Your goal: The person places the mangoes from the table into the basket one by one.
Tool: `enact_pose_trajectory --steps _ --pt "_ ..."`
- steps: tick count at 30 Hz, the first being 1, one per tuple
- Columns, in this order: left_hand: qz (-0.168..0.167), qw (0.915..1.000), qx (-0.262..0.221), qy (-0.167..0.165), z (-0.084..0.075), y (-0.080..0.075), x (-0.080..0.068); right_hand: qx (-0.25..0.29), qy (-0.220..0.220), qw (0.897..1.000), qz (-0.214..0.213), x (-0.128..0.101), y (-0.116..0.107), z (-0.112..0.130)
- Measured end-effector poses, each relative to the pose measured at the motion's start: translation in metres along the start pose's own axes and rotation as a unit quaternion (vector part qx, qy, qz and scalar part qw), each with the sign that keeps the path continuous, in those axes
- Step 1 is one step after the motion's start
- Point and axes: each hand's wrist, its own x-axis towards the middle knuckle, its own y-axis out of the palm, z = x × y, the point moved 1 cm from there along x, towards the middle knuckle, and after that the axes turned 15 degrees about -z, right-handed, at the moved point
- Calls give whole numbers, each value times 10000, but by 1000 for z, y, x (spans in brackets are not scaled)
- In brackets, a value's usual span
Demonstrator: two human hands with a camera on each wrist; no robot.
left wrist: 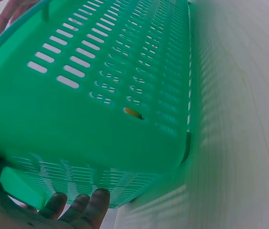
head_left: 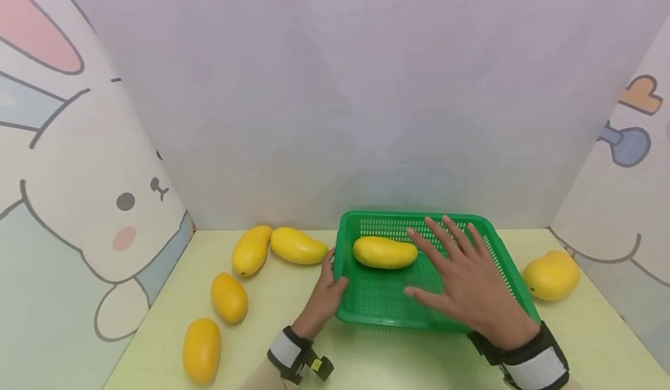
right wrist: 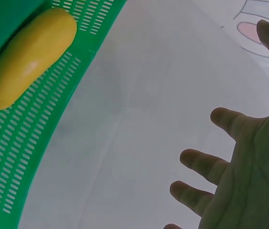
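Observation:
A green plastic basket [head_left: 398, 319] with slotted walls stands on the table, and one yellow mango [head_left: 385, 253] lies inside near its back left. My left hand [head_left: 325, 297] grips the basket's left side, thumb at the rim and fingers along the outer wall. The left wrist view shows those fingers [left wrist: 96, 205] against the slotted wall. Over the right part of the basket my right hand [head_left: 471, 282] is held with its fingers spread and nothing in them. In the right wrist view the mango [right wrist: 32, 59] lies apart from that hand.
Left of the basket lie several more mangoes: one beside the rim [head_left: 298, 246], another behind [head_left: 252, 250], a shorter one [head_left: 229, 297] and a front one [head_left: 202, 351]. A further mango [head_left: 552, 275] lies right of the basket. Walls enclose the table [head_left: 293, 355] at the back and sides.

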Motion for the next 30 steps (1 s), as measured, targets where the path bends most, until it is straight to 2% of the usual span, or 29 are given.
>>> enact_pose_trajectory --steps 13,30 --pt "31 10000 -64 -65 3 -1 1 -39 110 9999 -120 -13 -1 -3" --pt "29 9999 -17 -117 2 -8 -3 41 309 9993 -214 -16 -2 4"
